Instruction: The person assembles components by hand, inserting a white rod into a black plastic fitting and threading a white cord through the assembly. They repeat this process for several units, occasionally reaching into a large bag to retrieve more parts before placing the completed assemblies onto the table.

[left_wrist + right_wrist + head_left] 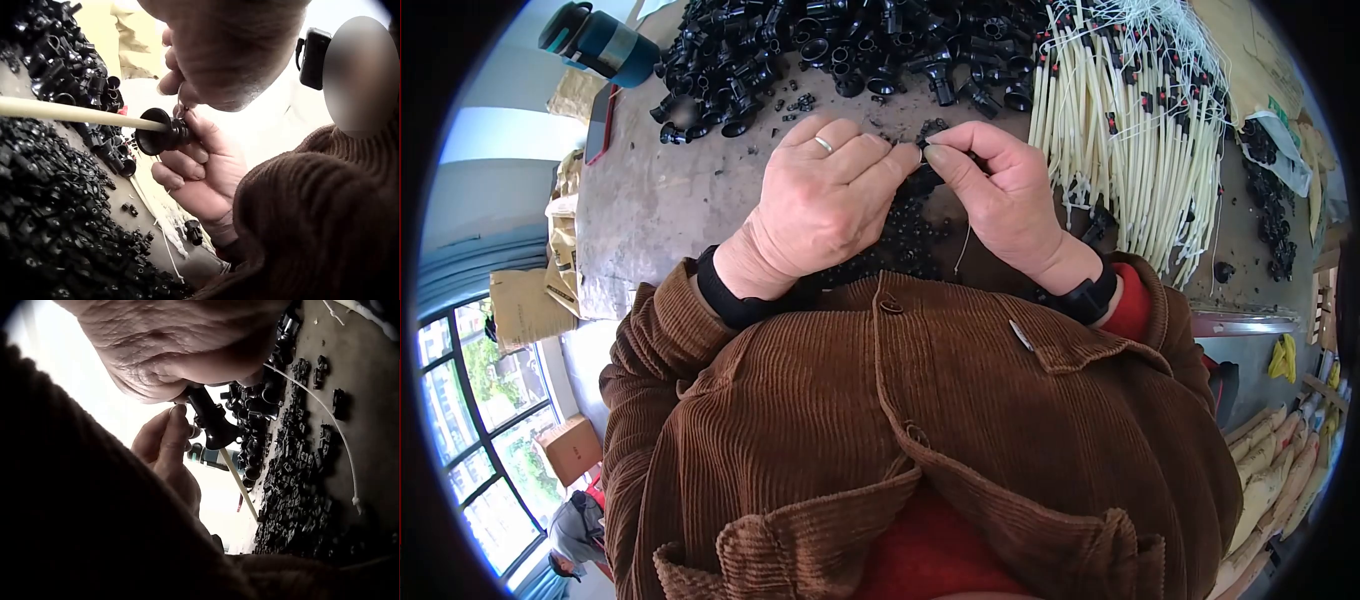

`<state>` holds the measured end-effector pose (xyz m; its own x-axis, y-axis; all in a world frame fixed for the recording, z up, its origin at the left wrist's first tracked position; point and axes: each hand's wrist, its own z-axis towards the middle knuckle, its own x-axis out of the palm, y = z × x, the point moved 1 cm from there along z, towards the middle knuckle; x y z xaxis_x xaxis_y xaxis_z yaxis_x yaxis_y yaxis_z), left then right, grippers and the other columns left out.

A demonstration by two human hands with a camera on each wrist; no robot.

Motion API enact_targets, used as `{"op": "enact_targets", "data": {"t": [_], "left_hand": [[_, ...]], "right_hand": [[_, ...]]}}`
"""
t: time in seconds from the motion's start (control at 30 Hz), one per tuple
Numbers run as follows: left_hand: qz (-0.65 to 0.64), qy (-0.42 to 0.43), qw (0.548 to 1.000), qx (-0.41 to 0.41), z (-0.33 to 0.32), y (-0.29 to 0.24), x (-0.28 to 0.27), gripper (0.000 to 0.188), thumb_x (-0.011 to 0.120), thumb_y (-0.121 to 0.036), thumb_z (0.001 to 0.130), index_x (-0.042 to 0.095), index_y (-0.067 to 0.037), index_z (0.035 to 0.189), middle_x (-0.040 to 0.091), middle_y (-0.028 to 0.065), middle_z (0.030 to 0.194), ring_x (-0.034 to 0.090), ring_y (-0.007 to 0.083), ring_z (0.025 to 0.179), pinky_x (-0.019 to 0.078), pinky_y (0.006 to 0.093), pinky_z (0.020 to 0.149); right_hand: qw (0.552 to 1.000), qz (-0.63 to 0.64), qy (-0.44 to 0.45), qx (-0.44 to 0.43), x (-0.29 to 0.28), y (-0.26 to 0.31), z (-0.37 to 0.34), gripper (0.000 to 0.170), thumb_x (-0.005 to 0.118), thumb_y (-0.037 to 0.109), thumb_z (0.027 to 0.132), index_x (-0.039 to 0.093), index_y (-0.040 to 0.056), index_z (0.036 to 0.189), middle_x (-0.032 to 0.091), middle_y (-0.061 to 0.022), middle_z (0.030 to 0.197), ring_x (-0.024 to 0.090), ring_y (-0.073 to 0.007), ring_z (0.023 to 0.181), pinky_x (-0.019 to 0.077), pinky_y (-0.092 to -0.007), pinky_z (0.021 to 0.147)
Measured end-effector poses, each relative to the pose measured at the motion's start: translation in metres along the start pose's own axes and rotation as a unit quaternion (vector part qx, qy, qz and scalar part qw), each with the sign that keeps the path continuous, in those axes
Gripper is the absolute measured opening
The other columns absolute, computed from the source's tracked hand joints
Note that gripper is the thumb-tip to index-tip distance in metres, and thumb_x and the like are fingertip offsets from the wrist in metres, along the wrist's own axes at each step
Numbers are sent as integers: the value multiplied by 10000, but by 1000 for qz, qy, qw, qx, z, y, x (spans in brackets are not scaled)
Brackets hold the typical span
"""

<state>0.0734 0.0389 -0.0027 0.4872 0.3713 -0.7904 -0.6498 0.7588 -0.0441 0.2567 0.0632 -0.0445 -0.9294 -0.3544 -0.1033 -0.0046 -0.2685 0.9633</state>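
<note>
Both hands meet above the table, fingertips nearly together. My right hand (1005,205) (206,169) (181,344) grips a black flared fitting (150,132) (219,428), and a pale tube (75,111) (239,478) runs out of its wide mouth. My left hand (830,200) (237,50) (172,453) has thumb and finger pinched beside the fitting, on a thin pale strand (181,100) that loops at its narrow end. A white strand (966,240) (325,412) hangs below the right hand. In the head view the hands mostly hide the fitting.
Black fittings (840,50) heap at the table's far side, with small black parts (910,235) (56,206) (294,494) under the hands. Pale tubes (1130,140) lie bundled at right. A bottle (605,48) and a phone (600,125) sit at far left.
</note>
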Motion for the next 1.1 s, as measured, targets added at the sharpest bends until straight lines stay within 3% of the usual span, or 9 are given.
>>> {"op": "enact_targets", "data": {"t": [0.1, 0.2, 0.33, 0.5, 0.6, 0.87, 0.97, 1.03, 1.1], "left_hand": [[1, 23, 1000, 9, -4, -1, -2, 183, 678, -84, 742, 672, -43, 921, 579, 27, 725, 543, 206, 635, 449, 307, 633], [-146, 0, 987, -68, -6, -3, -5, 169, 704, 0, 723, 666, -21, 886, 581, 61, 732, 552, 217, 652, 439, 309, 602], [-214, 40, 972, -84, -8, -3, -5, 162, 710, -9, 740, 655, -16, 893, 576, 70, 724, 552, 216, 647, 439, 301, 599], [-177, 59, 978, -93, 5, 3, -16, 142, 719, -82, 756, 647, -44, 872, 599, 76, 735, 586, 217, 647, 461, 319, 597], [-254, 81, 951, -160, 6, 7, -9, 163, 704, -32, 777, 625, -8, 917, 588, 83, 731, 559, 242, 632, 454, 316, 592], [-50, 42, 997, 34, 0, 15, -12, 188, 711, 2, 739, 626, -14, 906, 602, 75, 750, 580, 237, 641, 480, 318, 591], [3, 16, 998, 56, -4, 28, -8, 188, 704, -45, 741, 627, -38, 912, 596, 43, 756, 585, 207, 636, 485, 308, 599], [29, 3, 997, 68, -5, 31, -10, 189, 701, -69, 742, 627, -51, 914, 593, 27, 759, 587, 192, 634, 488, 303, 603], [31, 13, 999, 42, -5, 32, -13, 201, 705, -7, 734, 630, -31, 919, 606, 70, 776, 598, 223, 660, 486, 309, 590]], "right_hand": [[1000, -18, 13, -16, -1, 2, -2, 119, 630, 93, 895, 650, -16, 938, 651, -34, 782, 561, -70, 687, 458, -210, 618], [998, -41, 34, -40, 0, 3, -3, 116, 621, 78, 907, 636, -21, 968, 624, 1, 791, 528, -42, 711, 438, -188, 630], [995, -60, 33, -77, 1, 3, -3, 110, 621, 76, 904, 634, -18, 960, 631, -31, 784, 544, -55, 706, 447, -195, 636], [994, -73, 38, -72, -1, 8, -3, 101, 622, 72, 897, 633, -15, 949, 636, -47, 781, 564, -78, 698, 458, -206, 638], [993, -66, 68, -71, -1, 10, -4, 98, 620, 69, 895, 632, -14, 946, 636, -46, 779, 569, -84, 688, 460, -213, 632], [993, -38, 74, -78, 3, 8, -6, 178, 619, 56, 881, 649, -2, 1047, 632, -29, 744, 561, -77, 648, 457, -216, 608], [986, -31, 140, 88, 3, 13, -6, 205, 624, 72, 878, 652, -4, 1067, 663, -32, 781, 581, -69, 695, 466, -204, 636], [984, -9, 163, 66, 4, 10, -7, 197, 621, 76, 881, 654, -7, 1057, 662, -28, 783, 576, -63, 696, 463, -201, 633], [976, 28, 213, 21, 6, 8, -8, 184, 615, 84, 886, 659, -12, 1037, 661, -20, 785, 565, -52, 697, 456, -196, 628]]}}
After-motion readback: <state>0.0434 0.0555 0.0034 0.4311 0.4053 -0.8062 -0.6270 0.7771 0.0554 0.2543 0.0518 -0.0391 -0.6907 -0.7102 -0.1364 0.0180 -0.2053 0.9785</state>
